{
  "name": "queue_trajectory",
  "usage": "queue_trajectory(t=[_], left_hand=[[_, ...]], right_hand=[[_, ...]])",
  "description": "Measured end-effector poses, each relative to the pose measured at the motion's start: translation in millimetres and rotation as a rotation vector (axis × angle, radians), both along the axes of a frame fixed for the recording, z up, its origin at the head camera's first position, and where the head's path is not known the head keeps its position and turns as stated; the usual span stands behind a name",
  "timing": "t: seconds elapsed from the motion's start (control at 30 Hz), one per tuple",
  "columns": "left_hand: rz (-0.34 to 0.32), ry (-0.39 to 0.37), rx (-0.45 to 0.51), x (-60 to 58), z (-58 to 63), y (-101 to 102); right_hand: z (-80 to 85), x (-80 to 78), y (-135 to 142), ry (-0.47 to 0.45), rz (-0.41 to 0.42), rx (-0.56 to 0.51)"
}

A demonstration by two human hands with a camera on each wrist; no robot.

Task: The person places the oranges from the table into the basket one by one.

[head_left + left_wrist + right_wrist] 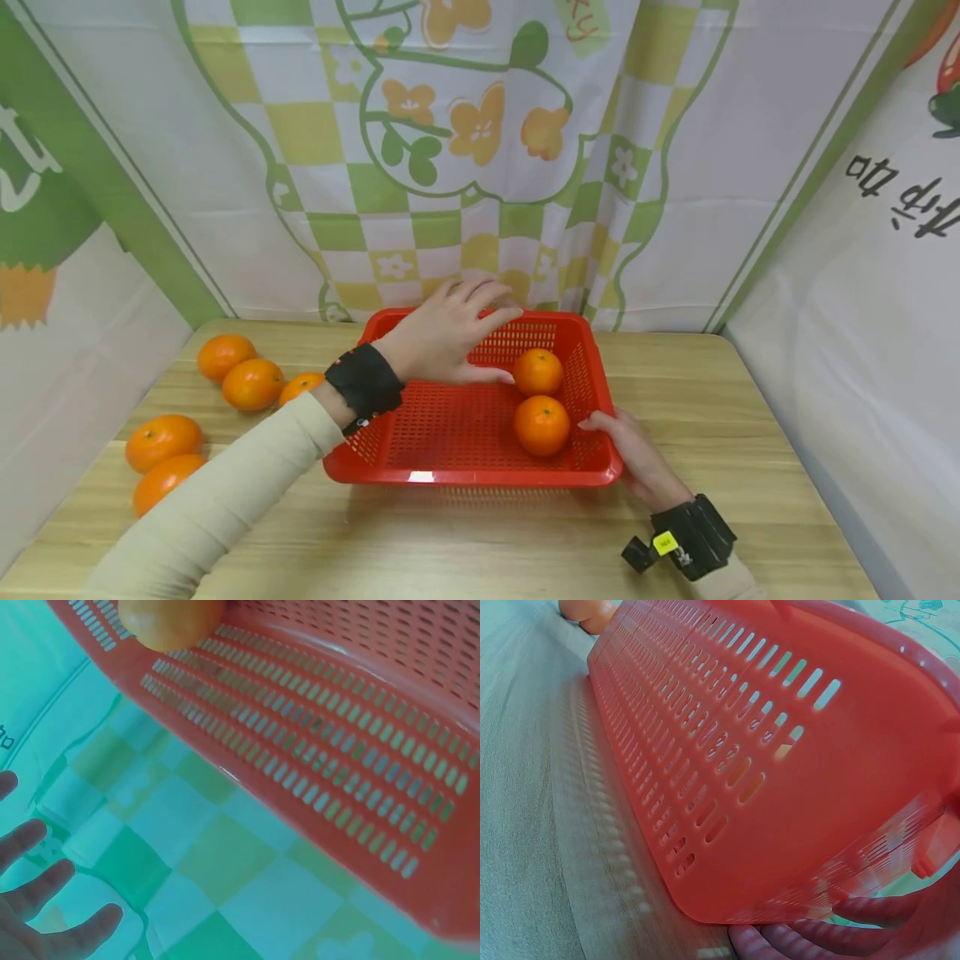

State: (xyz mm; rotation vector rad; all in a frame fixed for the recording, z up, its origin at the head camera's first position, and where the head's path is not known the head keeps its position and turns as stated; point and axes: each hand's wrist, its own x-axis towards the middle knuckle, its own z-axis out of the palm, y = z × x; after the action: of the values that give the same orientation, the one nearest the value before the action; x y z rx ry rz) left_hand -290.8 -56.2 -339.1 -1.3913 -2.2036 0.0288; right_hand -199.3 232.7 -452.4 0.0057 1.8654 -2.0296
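Observation:
A red plastic basket with slotted walls stands on the wooden table. Two oranges lie inside it by the right wall, the farther orange touching or nearly touching the nearer orange. Above the basket my left hand is held with fingers spread and nothing in them; its thumb tip is close to the farther orange. The left wrist view also shows those spread fingers. At the right end my right hand grips the basket, thumb over the rim and fingers along the outer wall.
On the table's left side lie several more oranges, one partly behind the left forearm. A patterned curtain hangs just behind the basket. White printed cloth walls off the right side.

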Motion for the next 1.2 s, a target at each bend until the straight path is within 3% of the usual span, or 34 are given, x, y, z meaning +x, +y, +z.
queue_trajectory(t=[0.43,0.73,1.0,1.2], left_hand=[[0.075,-0.082,-0.008,-3.4,3.8,-30.1],[0.106,-0.126,0.090,-2.1,8.2,-54.8],[0.096,-0.144,0.114,-3.2,5.5,-75.5],[0.139,-0.179,0.112,-0.4,2.6,-95.5]], right_hand=[[-0.1,0.7,-0.9,0.003,-0.014,0.009],[-0.9,0.4,-0.1,0.003,-0.002,0.005],[0.9,0.8,0.3,0.003,-0.006,-0.006],[2.0,1.6,-2.0,0.007,-0.004,-0.006]])
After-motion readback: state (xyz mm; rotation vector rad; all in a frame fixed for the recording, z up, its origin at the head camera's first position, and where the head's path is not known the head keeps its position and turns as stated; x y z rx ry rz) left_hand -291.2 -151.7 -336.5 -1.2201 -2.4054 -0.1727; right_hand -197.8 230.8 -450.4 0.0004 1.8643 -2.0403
